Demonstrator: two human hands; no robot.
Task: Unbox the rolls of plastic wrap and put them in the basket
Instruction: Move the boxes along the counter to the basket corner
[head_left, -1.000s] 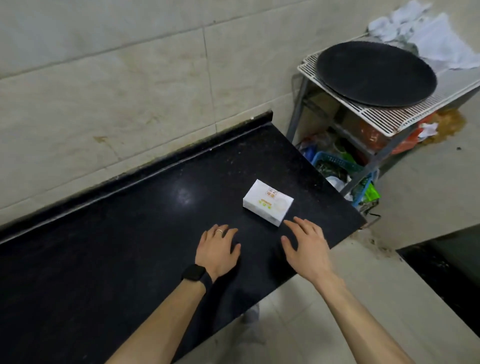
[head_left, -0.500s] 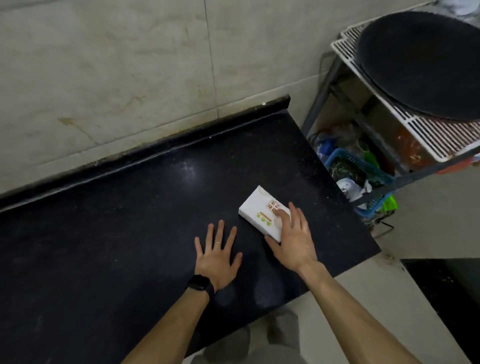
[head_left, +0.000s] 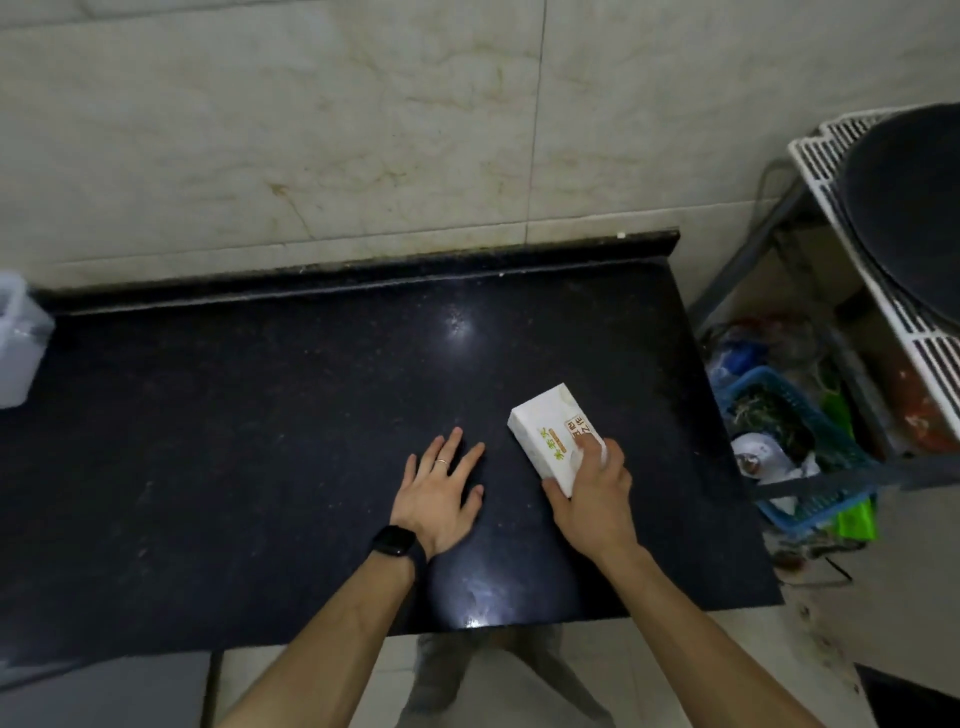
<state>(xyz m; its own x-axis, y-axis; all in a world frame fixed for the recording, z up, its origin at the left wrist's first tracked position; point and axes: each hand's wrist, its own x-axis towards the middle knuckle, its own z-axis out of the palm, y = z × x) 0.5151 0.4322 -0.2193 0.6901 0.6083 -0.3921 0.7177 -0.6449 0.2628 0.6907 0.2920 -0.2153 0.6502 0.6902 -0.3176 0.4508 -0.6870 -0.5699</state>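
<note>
Two bare hands were over a black speckled worktop that ran along a pale tiled wall. The right hand gripped the near end of a small white box, its fingers clamped over the top face and the thumb against the box's left side; whether the box's far end sat on the stone or was raised off it could not be told. The box bore green and orange print and lay slantwise, right of the worktop's middle and well back from the front edge. It was closed, so no roll of wrap showed. The left hand lay palm down on the worktop just left of the box, not touching it, with its fingers spread apart and holding nothing; a ring sat on one finger and a black watch on the wrist. At the far left edge stood a translucent plastic container. Right of the worktop stood a metal rack with a white slatted top carrying a large dark round pan. Lower down beside the rack sat a blue plastic basket already holding mixed clutter, well apart from the box
</note>
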